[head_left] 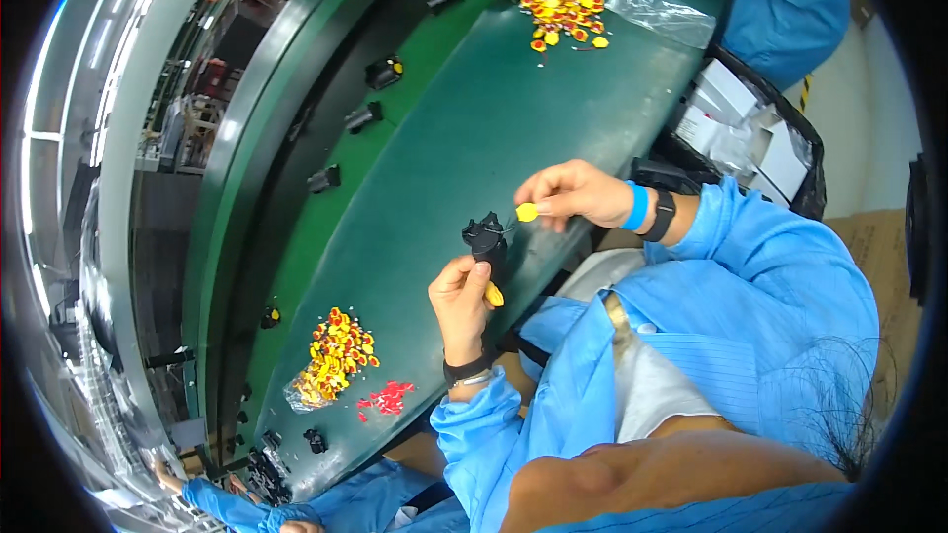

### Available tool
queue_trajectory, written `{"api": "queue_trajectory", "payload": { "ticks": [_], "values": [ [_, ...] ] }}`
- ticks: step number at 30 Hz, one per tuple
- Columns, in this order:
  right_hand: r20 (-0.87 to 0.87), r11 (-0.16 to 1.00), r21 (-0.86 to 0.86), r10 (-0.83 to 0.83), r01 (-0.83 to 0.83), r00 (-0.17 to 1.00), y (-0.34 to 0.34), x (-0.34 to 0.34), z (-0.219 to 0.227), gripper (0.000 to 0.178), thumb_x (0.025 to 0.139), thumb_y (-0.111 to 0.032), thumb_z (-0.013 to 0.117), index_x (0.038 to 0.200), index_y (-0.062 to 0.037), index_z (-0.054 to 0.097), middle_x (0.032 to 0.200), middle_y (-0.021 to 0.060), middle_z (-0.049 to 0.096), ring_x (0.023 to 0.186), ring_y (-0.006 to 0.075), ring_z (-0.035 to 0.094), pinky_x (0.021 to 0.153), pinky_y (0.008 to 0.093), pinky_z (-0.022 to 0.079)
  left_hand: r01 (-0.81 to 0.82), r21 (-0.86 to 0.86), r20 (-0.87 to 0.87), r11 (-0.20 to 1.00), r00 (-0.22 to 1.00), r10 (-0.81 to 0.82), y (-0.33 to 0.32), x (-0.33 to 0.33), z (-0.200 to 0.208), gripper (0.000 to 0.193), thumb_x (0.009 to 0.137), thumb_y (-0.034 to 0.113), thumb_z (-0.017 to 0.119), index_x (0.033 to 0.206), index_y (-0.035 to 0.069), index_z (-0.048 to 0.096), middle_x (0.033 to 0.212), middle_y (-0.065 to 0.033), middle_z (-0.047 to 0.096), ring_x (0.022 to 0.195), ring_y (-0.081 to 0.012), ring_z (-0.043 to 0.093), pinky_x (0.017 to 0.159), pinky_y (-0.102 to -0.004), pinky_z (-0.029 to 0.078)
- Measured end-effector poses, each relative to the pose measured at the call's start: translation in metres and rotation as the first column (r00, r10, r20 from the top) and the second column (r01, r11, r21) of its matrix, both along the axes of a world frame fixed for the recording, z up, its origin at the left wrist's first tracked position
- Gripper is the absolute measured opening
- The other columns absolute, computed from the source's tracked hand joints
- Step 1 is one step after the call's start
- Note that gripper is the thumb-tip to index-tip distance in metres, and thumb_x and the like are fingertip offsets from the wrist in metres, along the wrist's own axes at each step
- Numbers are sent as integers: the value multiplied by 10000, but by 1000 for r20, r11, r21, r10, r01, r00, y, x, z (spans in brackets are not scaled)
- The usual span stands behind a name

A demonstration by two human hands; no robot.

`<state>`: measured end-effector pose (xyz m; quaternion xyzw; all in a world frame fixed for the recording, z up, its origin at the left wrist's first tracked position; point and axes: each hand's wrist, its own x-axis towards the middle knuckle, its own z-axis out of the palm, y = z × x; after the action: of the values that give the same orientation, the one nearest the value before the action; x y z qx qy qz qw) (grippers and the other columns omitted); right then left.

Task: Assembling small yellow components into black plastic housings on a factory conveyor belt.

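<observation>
My left hand (460, 298) is closed round a small black plastic part (486, 239), its jagged end pointing away from me. A yellow piece (494, 293) shows just below the fingers of that hand; whether it is attached to the black part I cannot tell. Between thumb and fingertips, my right hand (571, 191) pinches a small round yellow disc (527, 212). Thin strands show between the disc and the black part's end, too fine to make out clearly. Both hands are above the near edge of the green work surface (444, 158).
Yellow-and-red pieces form a left pile (338, 355) and a far pile (563, 8), the latter beside a clear plastic bag (664, 12). Small red pieces (387, 399) lie near the left pile. Black parts (363, 116) sit on the green conveyor belt (341, 156). Co-workers' blue sleeves (790, 0) appear nearby.
</observation>
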<state>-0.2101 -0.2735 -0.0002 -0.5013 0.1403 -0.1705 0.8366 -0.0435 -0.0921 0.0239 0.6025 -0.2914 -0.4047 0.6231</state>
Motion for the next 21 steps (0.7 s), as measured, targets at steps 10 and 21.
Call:
{"api": "queue_trajectory", "payload": {
  "ticks": [10, 21],
  "values": [
    [0, 986, 44, 161, -161, 987, 14, -6, 13, 91, 856, -91, 613, 798, -21, 610, 1224, 170, 518, 799, 136, 627, 718, 236, 520, -41, -47, -28, 998, 999, 40, 7, -39, -9, 149, 830, -28, 640, 971, -23, 591, 865, -75, 643, 704, -160, 654, 638, -250, 540],
    [-85, 957, -256, 118, -136, 989, 33, -4, 15, 130, 789, -90, 694, 721, -1, 628, 962, 143, 618, 992, 164, 548, 761, 271, 426, -122, -128, -86, 984, 990, 112, 18, -47, -25, 123, 815, -42, 654, 923, -24, 600, 892, -78, 625, 747, -158, 648, 677, -251, 542]
  ]
}}
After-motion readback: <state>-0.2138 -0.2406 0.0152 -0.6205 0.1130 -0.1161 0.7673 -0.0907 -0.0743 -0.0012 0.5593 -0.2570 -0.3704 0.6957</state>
